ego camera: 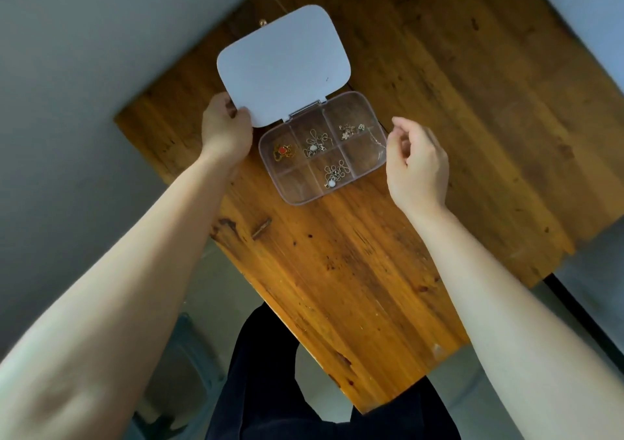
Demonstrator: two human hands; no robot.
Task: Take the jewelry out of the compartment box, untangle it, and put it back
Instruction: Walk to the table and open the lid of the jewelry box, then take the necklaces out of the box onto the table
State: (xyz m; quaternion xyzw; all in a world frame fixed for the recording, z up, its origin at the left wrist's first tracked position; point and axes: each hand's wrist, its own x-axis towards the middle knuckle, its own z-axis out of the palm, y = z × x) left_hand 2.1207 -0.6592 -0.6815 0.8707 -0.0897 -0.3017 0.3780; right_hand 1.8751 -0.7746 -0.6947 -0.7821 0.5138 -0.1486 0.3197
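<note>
A clear plastic compartment box (300, 193) lies open on the wooden table, its white lid (282, 66) swung back. My left hand (224, 129) grips the lid's near left corner. One compartment holds a red and gold charm (283, 152). Silver chains with pale pendants lie tangled in two middle compartments (315, 144) (333, 174). A gold piece (351, 129) lies in the far right compartment, and its thin chain (378, 140) runs over the box's edge to my right hand (417, 166), which pinches it at the box's right side.
The wooden table (388, 230) has its near edges close to my body. A small gold item (262, 22) lies on the table beyond the lid. A grey-green stool (182, 365) stands on the floor at lower left. Dark trousers show below.
</note>
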